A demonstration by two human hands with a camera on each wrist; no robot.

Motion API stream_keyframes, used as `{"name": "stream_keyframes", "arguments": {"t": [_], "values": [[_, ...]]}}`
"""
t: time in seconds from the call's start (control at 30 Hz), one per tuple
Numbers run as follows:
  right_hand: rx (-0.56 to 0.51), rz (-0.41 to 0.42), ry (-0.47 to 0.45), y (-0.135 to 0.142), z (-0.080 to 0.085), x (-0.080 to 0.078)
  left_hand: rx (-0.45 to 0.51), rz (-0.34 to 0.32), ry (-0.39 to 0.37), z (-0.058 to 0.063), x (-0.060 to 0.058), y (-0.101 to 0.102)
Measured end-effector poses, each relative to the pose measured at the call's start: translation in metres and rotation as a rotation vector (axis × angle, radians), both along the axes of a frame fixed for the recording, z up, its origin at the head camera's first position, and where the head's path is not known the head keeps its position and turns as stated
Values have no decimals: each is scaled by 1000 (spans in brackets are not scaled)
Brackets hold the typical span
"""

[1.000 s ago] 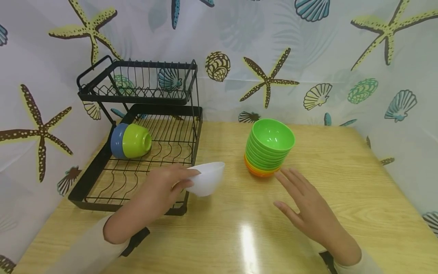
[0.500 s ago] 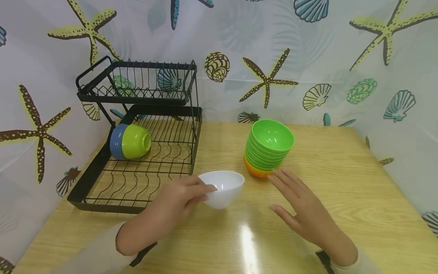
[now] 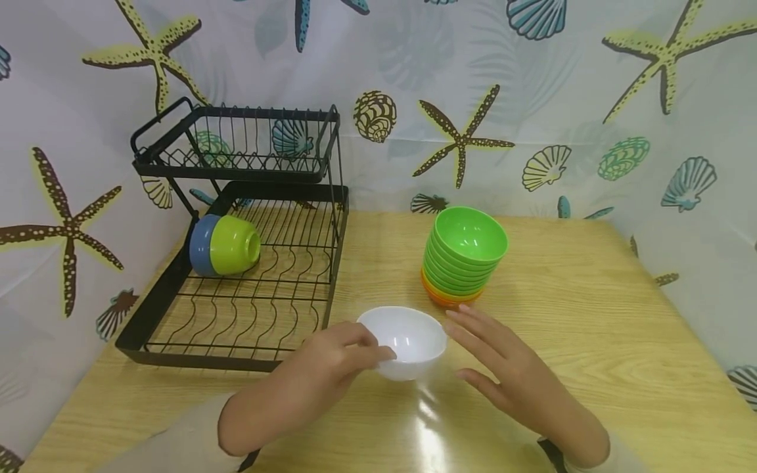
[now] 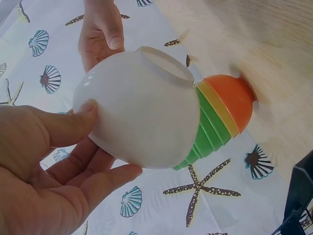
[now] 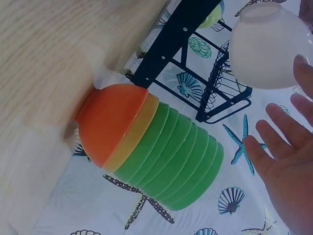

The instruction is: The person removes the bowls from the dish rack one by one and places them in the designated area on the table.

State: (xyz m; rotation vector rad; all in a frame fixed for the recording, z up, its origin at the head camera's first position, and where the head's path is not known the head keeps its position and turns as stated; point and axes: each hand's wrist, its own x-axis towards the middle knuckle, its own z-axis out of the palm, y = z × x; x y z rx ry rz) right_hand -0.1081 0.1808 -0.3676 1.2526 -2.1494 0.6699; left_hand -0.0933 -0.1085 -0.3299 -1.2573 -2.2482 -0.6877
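My left hand [image 3: 331,361] holds a white bowl [image 3: 408,341] by its left rim, thumb on the outside in the left wrist view. The bowl faces up, tipped slightly toward me, over the table in front of me. Its smooth outer side and foot ring show in the left wrist view, where the bowl [image 4: 142,112] overlaps a stack. My right hand [image 3: 508,368] has its fingers extended, fingertips right at the bowl's right rim. Beyond the hands stands a leaning stack of nested bowls [image 3: 464,263], several green ones above a yellow and an orange one.
A black two-tier dish rack [image 3: 195,359] stands at the left. On its lower tier, a blue bowl [image 3: 202,246] and a lime-green bowl [image 3: 233,244] lie on their sides, nested. A curtain [image 3: 390,59] printed with starfish and shells surrounds the wooden table [image 3: 591,295].
My left hand has carried the white bowl rightward and toward me, away from the rack, and its opening shows more. My right hand has shifted slightly left, closer to the bowl.
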Motion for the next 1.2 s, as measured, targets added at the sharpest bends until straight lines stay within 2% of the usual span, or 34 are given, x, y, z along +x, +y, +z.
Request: {"name": "stream_keyframes", "arguments": {"t": [0.23, 0.57, 0.97, 1.2], "values": [[-37, 40, 39, -4, 0, 2, -18, -38, -12, -1, -2, 2], [-105, 126, 133, -9, -2, 2, -65, -102, 88, -4, -5, 3], [-103, 153, 175, -7, -2, 3, -153, -140, 29, 1, -2, 2], [-108, 169, 211, -9, 2, 3, -181, -157, 46, 3, -3, 1]]}}
